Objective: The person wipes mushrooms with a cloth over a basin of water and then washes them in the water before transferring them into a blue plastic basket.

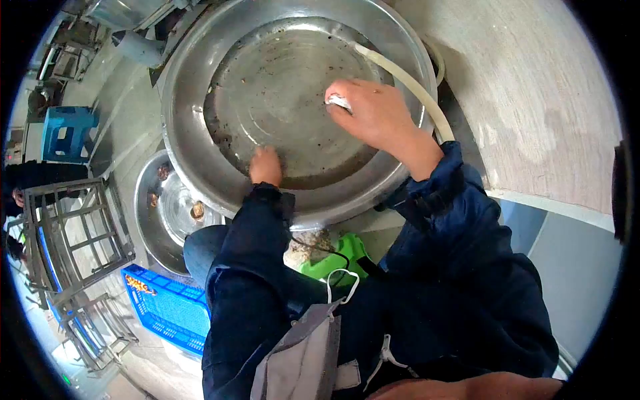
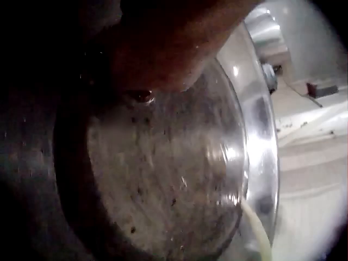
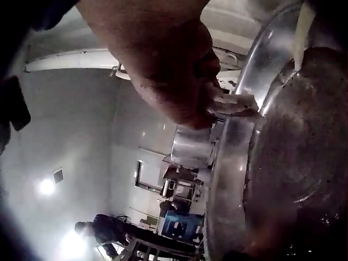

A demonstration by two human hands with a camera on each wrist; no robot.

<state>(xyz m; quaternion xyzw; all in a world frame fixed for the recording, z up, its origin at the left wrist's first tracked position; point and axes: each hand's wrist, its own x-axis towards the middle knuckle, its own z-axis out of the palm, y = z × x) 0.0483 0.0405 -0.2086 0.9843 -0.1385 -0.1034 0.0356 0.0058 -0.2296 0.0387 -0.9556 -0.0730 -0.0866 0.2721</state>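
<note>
A wide metal basin [image 1: 183, 127] holds murky water with dark specks floating in it. Over the water, my right hand [image 1: 377, 113] grips a small whitish piece [image 1: 339, 101]. In the right wrist view this whitish piece [image 3: 234, 103] looks crumpled and sticks out beyond the curled fingers; I cannot tell what it is. My left hand [image 1: 267, 165] dips into the water at the basin's near side, its fingers hidden there. Only the dark underside of the left hand [image 2: 157, 60] shows in the left wrist view. A pale hose [image 1: 413, 87] runs over the basin's right rim into the water.
At the left, a smaller metal bowl [image 1: 150, 220] holds a few brownish pieces. Below it lies a blue plastic basket [image 1: 167, 313]. Metal racks [image 1: 80, 233] and a blue stool [image 1: 67, 133] stand farther left. Something bright green [image 1: 340, 257] lies under the basin's near edge.
</note>
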